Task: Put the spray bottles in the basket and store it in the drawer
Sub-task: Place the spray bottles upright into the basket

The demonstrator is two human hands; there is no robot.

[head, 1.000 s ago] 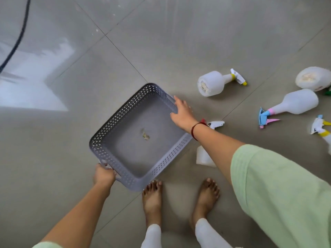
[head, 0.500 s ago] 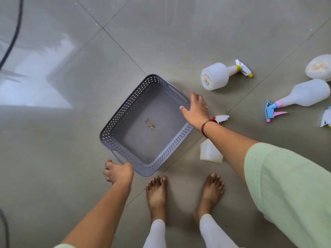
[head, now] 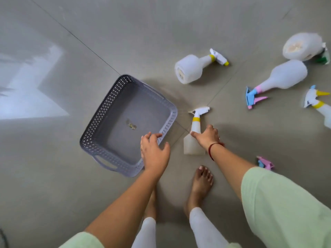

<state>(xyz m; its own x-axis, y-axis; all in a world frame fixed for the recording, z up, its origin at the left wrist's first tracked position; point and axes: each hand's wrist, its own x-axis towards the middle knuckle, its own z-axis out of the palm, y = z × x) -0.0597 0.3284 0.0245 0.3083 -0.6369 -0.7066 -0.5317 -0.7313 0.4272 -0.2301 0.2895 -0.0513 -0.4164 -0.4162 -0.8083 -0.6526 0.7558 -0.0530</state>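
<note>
Gripped at the shoulder by the right hand [head: 207, 138]: spray bottle [head: 193, 146], lying on the floor just right of the basket [head: 100, 119].

Long axis running away from the feet, white trigger head at the far end, nozzle turned right. Left hand [head: 155, 153] released, fingers spread over the basket's near corner; contact not determinable. Basket set diagonally on grey tiled floor [head: 161, 33], glare patch at left. Four further bottles [head: 189, 70] lying at right, two cut by the frame edge. Pink-and-blue trigger [head: 265, 162] partly hidden behind the green sleeve [head: 286, 203].
</note>
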